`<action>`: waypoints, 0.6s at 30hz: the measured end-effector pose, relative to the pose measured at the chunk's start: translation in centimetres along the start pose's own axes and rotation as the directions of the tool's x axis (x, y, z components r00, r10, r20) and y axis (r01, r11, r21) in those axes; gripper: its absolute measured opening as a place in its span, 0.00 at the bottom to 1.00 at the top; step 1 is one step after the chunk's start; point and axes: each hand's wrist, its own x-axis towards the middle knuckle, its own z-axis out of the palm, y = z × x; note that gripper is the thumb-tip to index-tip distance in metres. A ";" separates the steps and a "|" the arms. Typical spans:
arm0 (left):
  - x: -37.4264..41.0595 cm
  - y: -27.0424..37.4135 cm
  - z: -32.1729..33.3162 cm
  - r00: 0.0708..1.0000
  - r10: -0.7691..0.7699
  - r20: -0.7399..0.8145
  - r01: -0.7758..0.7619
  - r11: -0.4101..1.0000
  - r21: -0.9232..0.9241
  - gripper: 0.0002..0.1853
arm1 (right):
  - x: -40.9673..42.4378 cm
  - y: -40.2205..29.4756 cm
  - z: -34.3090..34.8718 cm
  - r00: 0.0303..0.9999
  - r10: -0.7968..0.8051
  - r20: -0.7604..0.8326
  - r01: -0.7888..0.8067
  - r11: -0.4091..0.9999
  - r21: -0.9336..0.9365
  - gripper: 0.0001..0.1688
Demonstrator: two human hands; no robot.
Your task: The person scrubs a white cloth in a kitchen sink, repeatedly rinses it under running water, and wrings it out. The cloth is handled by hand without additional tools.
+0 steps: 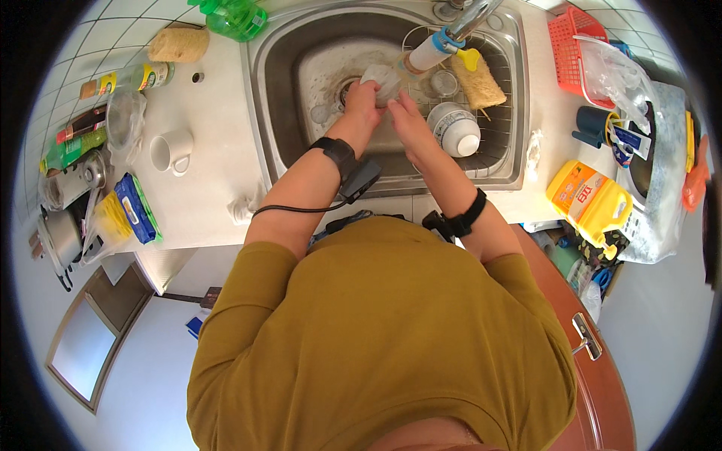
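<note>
Over the stainless steel sink (276,96), my left hand (364,104) grips a translucent glass or cup (383,79), tilted under the faucet (426,56). My right hand (406,118) is close against the near side of that vessel. Its fingertips are partly hidden, so I cannot tell whether they grip it. A wire rack (496,132) in the right half of the sink bears an upturned patterned bowl (451,127), a small clear glass (443,83) and a loofah sponge (476,82). The drain (344,93) lies just left of my left hand.
On the left counter stand a white mug (171,152), a lying bottle (130,79), another loofah (179,45) and a wipes pack (135,208). A green bottle (234,20) is behind the sink. To the right are a red basket (567,56) and a yellow jug (586,194).
</note>
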 end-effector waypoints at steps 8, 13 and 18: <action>-1.2 -0.2 0.0 0.945 0.300 0.127 -0.326 0.890 0.320 0.19 | 6.9 4.4 1.8 0.999 0.040 -0.021 -0.033 0.963 0.267 0.23; -1.6 0.2 -0.6 0.928 0.232 0.292 -0.331 0.874 0.357 0.18 | 8.7 4.3 1.9 0.977 0.198 0.082 -0.212 0.833 0.511 0.15; -1.3 1.5 -0.6 0.991 0.023 0.135 -0.052 0.976 0.210 0.24 | 7.4 3.8 2.9 0.991 0.111 -0.073 -0.081 0.942 0.325 0.13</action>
